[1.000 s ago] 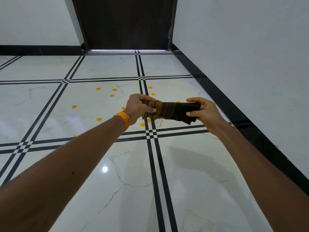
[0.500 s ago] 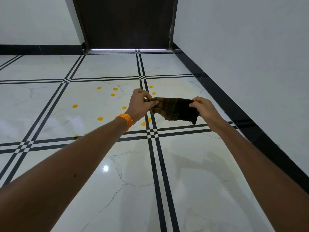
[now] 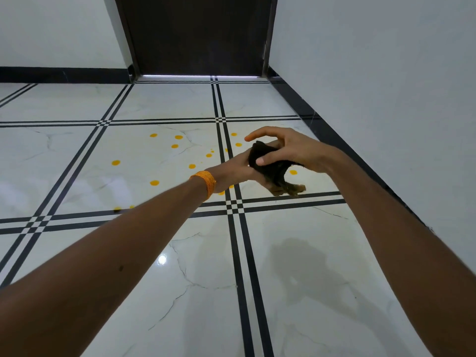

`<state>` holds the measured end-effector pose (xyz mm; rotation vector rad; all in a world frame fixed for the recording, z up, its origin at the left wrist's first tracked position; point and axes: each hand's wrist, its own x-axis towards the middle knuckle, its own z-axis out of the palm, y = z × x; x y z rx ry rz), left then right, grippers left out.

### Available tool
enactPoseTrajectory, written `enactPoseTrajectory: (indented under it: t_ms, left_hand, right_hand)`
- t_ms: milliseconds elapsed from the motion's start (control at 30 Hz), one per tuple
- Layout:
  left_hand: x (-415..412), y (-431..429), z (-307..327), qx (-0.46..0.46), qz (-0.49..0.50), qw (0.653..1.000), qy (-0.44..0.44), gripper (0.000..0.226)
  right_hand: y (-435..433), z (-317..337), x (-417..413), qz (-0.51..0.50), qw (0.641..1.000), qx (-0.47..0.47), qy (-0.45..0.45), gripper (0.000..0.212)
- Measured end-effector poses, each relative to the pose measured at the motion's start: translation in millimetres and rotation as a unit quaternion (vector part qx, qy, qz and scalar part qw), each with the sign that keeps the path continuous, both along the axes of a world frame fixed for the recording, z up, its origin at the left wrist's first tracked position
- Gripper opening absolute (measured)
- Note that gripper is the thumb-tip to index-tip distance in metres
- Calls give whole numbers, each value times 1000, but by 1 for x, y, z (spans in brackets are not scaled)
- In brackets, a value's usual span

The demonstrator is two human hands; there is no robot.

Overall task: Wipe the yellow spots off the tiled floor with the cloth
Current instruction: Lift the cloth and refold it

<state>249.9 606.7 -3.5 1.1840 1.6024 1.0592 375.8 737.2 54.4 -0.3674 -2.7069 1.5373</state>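
Note:
A dark brown checked cloth [image 3: 270, 167] is bunched up between my two hands, held in the air above the floor, with a frayed corner hanging down. My left hand [image 3: 237, 171], with an orange thread band on the wrist, holds it from below. My right hand [image 3: 288, 150] presses on it from above, thumb on the cloth and index finger lifted. Several yellow spots [image 3: 154, 182] dot the white marble tiled floor [image 3: 159, 279], mostly on the tile left of and beneath my hands; one spot [image 3: 293, 172] shows just right of the cloth.
A dark wooden door [image 3: 198, 34] stands shut at the far end. A white wall [image 3: 386, 86] with a black skirting strip [image 3: 324, 132] runs along the right. Black double lines [image 3: 242, 279] cross the floor in a grid.
The cloth was stretched flat between both hands. Now the hands have come together and the cloth is gathered into a bunch, with the right hand over the left.

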Motion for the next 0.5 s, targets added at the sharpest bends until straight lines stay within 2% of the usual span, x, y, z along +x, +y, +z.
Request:
enactPoseTrajectory:
  t_ms: [100,200,267,333,433,500]
  left_hand:
    - [2,9,-2,3,42,998,-47,49]
    - [-2,14,-8,-10,98,984,-151,46]
    - [-4,16,-10,5,116,972,-204,46]
    - [-6,17,-12,33,139,958,-248,47]
    - [-14,17,-18,67,206,931,-294,60]
    - [-17,13,-20,65,243,919,-304,66]
  right_hand:
    - [9,17,-5,-8,998,57,-1,61]
    - [21,13,-14,-113,990,33,77,61]
    - [26,-5,-22,-211,968,-40,125,57]
    - [28,-33,-30,-274,948,-134,90,56]
    - [17,-75,-38,-228,930,-286,-44,64]
    - [4,-89,-37,-192,908,-368,-55,56]
